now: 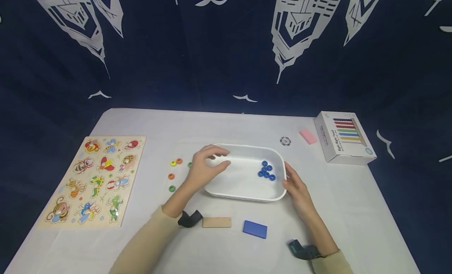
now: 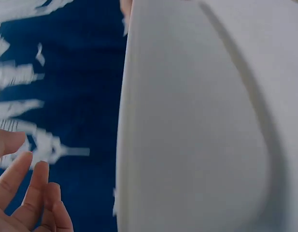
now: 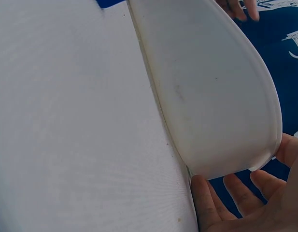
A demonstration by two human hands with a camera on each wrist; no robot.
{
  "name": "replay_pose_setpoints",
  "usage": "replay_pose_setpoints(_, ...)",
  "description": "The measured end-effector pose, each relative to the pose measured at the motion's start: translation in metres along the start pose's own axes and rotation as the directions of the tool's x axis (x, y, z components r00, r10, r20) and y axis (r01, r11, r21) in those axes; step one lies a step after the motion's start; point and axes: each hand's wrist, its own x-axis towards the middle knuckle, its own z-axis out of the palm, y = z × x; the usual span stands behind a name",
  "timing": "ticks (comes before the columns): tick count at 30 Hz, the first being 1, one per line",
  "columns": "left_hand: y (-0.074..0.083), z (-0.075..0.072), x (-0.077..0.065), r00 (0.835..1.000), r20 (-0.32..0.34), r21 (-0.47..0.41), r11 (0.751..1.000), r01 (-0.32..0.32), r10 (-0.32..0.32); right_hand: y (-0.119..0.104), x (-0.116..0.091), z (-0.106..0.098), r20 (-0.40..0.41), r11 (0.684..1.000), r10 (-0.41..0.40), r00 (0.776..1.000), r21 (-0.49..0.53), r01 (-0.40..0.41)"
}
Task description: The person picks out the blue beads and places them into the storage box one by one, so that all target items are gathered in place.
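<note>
A white tray point(image 1: 233, 192) lies mid-table with several blue beads point(image 1: 266, 174) gathered toward its right end. Over the tray's left end, my left hand point(image 1: 205, 166) is held with thumb and fingers apart and nothing between them; the same gap shows in the left wrist view. My right hand point(image 1: 297, 191) rests against the tray's right end, its relaxed fingers point(image 3: 239, 193) along the outer wall and thumb by the rim. Left of the tray lie orange beads point(image 1: 171, 176), a yellow bead point(image 1: 173, 163) and green beads point(image 1: 172, 188), one partly hidden behind the left hand.
A wooden insect puzzle board point(image 1: 135, 179) lies on the left. In front of the tray are a tan block point(image 1: 217, 222) and a blue block point(image 1: 255, 229). Behind, to the right, are a poker chip point(image 1: 285, 141), a pink block point(image 1: 308, 136) and a white box point(image 1: 347, 138).
</note>
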Motion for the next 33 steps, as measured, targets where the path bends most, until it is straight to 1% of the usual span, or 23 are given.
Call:
replay_pose_setpoints(1, -0.002, -0.009, -0.006, 1.0, -0.027, -0.004, 1.0, 0.006, -0.006, 0.0, 0.0, 0.0, -0.001, 1.0, 0.002, 1.0, 0.002, -0.002)
replay_pose_setpoints(3, -0.008, -0.025, -0.016, 0.996, -0.078, 0.009, 0.999, 0.037, -0.036, -0.001, 0.0, 0.001, -0.001, 1.0, 0.003, 1.0, 0.004, -0.003)
replay_pose_setpoints(7, -0.024, -0.051, -0.03, 0.98, -0.179, 0.014, 0.996, 0.092, -0.088, -0.001, 0.0, 0.0, -0.006, 1.0, 0.012, 1.0, 0.013, -0.012)
replay_pose_setpoints(10, -0.039, -0.063, -0.038, 0.961, -0.244, -0.005, 0.991, 0.133, -0.131, -0.001, 0.0, 0.0, 0.002, 1.0, 0.01, 1.0, 0.014, -0.01)
replay_pose_setpoints(12, -0.048, -0.067, -0.041, 0.951, -0.269, -0.008, 0.987, 0.158, -0.154, 0.0, 0.0, 0.0, 0.008, 1.0, 0.008, 1.0, 0.017, -0.008)
replay_pose_setpoints(14, -0.054, -0.067, -0.044, 0.944, -0.279, -0.002, 0.983, 0.184, -0.177, 0.0, 0.0, 0.0, 0.011, 1.0, 0.0, 1.0, 0.022, 0.0)
replay_pose_setpoints(18, -0.066, -0.063, -0.046, 0.94, -0.26, 0.028, 0.972, 0.235, -0.22, -0.001, 0.0, 0.0, 0.016, 0.999, -0.011, 1.0, 0.043, 0.01)
replay_pose_setpoints(21, -0.075, -0.058, -0.049, 0.935, -0.238, 0.109, 0.949, 0.294, -0.263, -0.002, 0.0, 0.001, 0.019, 0.999, -0.014, 1.0, 0.049, 0.013)
replay_pose_setpoints(24, -0.087, -0.053, -0.052, 0.933, -0.209, 0.213, 0.917, 0.336, -0.294, -0.003, -0.001, 0.001, 0.016, 0.999, -0.008, 1.0, 0.037, 0.008)
replay_pose_setpoints(26, -0.093, -0.05, -0.053, 0.94, -0.184, 0.264, 0.906, 0.329, -0.288, -0.002, 0.0, 0.001, 0.014, 0.999, -0.002, 1.0, 0.033, 0.002)
replay_pose_setpoints(28, -0.097, -0.047, -0.054, 0.949, -0.168, 0.318, 0.896, 0.309, -0.267, -0.002, -0.001, 0.0, 0.012, 0.999, -0.003, 1.0, 0.036, 0.002)
replay_pose_setpoints(31, -0.1, -0.043, -0.055, 0.96, -0.161, 0.384, 0.881, 0.276, -0.23, -0.002, -0.001, 0.0, 0.011, 0.999, -0.001, 1.0, 0.043, 0.001)
replay_pose_setpoints(33, -0.101, -0.041, -0.054, 0.961, -0.162, 0.419, 0.867, 0.271, -0.222, -0.001, -0.001, 0.0, 0.014, 0.999, -0.006, 1.0, 0.044, 0.005)
